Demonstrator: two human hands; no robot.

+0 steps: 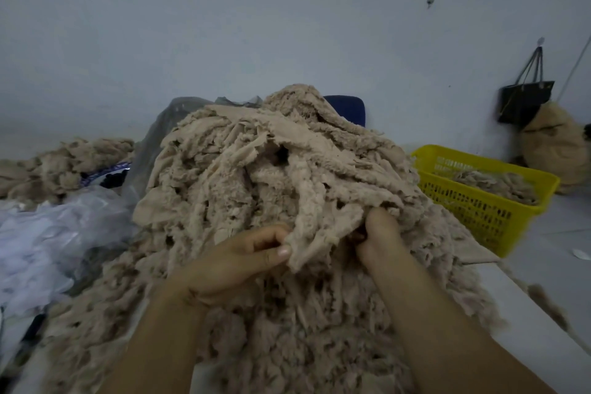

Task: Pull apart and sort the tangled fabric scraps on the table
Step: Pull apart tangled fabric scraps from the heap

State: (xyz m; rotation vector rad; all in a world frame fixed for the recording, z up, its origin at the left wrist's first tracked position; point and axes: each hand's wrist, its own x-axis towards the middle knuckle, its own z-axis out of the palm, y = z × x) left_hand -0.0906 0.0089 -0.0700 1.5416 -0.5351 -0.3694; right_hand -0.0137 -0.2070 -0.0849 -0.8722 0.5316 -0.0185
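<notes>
**Beige scraps heaped high, both hands on one strip**

Beige fabric scraps (256,153) lie in a big tangled pile on the table (527,313), right in front of the person. The left hand (236,262) has its grip clamped on the edge of a loose strip (313,233), thumb against curled fingers. The right hand (379,233) grips the same strip from the other side, its fingers curled and partly buried in the cloth. A yellow basket (499,217) to the right of the pile holds a few more scraps. Clear plastic bags (48,233) lie to the left, and a black bag (524,102) hangs on the wall.
</notes>
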